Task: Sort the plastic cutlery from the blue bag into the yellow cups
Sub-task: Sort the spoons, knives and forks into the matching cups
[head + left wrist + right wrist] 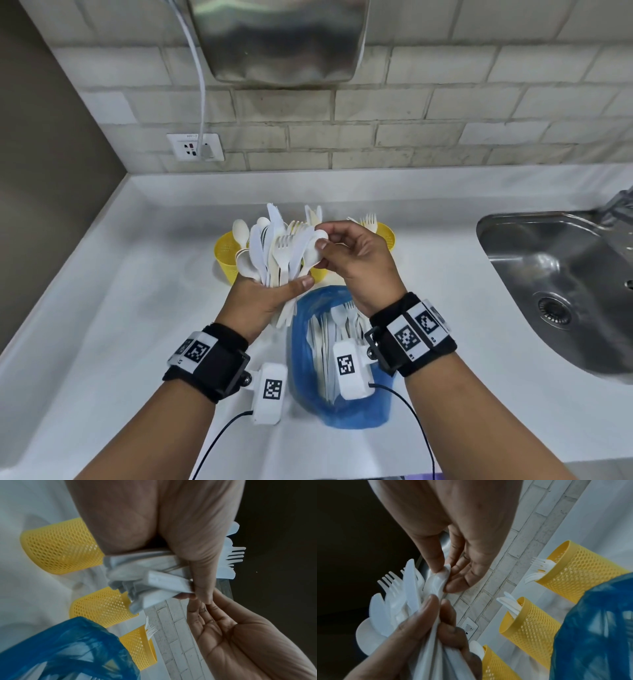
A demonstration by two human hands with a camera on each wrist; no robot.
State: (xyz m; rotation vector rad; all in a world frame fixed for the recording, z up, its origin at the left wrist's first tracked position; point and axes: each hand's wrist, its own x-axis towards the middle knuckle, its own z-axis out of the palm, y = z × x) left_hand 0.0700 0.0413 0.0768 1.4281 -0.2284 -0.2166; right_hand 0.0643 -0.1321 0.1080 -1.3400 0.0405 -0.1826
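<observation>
My left hand (274,291) grips a fanned bundle of white plastic cutlery (274,250) by the handles, above the counter in front of three yellow mesh cups. My right hand (346,253) pinches the bowl of a white spoon (317,246) at the bundle's right edge; the right wrist view shows thumb and forefinger on that spoon (437,580). The left cup (226,257) holds spoons, the middle cup (529,626) knives, the right cup (385,234) forks. The blue bag (342,359) lies open below my hands with more cutlery inside.
A steel sink (561,281) is sunk into the white counter (102,325) at the right. A brick wall with a socket (195,146) and a hanging cable stands behind. A steel hood (281,37) hangs overhead.
</observation>
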